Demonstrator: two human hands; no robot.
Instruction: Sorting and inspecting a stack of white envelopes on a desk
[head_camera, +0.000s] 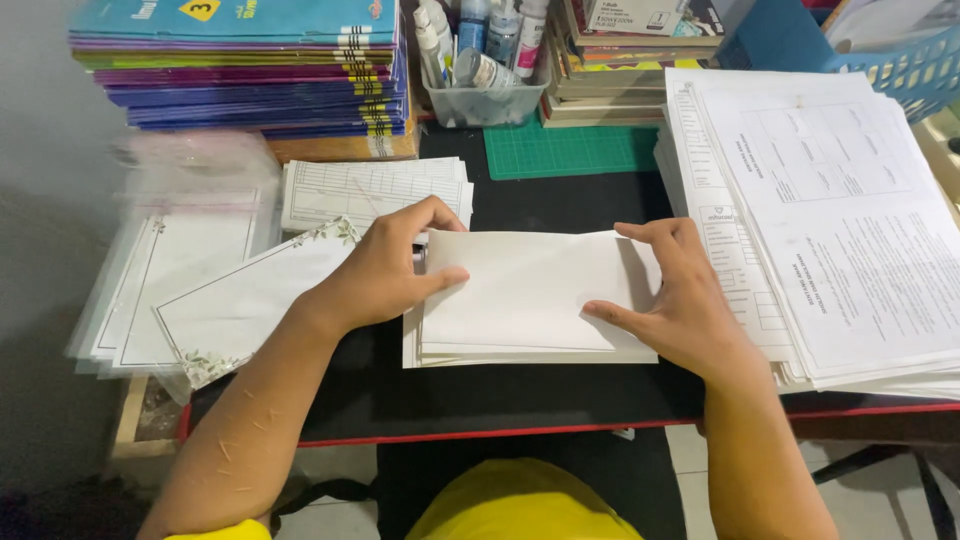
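Left hand is pressed on the left end of the cream paper stack, thumb on top; right hand is clamped on its right end. Stack lies mid-desk near the front edge, long axis left-right, both hands equally near.

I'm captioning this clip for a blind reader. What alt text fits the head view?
Two bare hands, left hand and right hand, press on a small stack of cream paper on a black desk. Bordered sheets lie to the left, printed forms to the right, stacked books behind.
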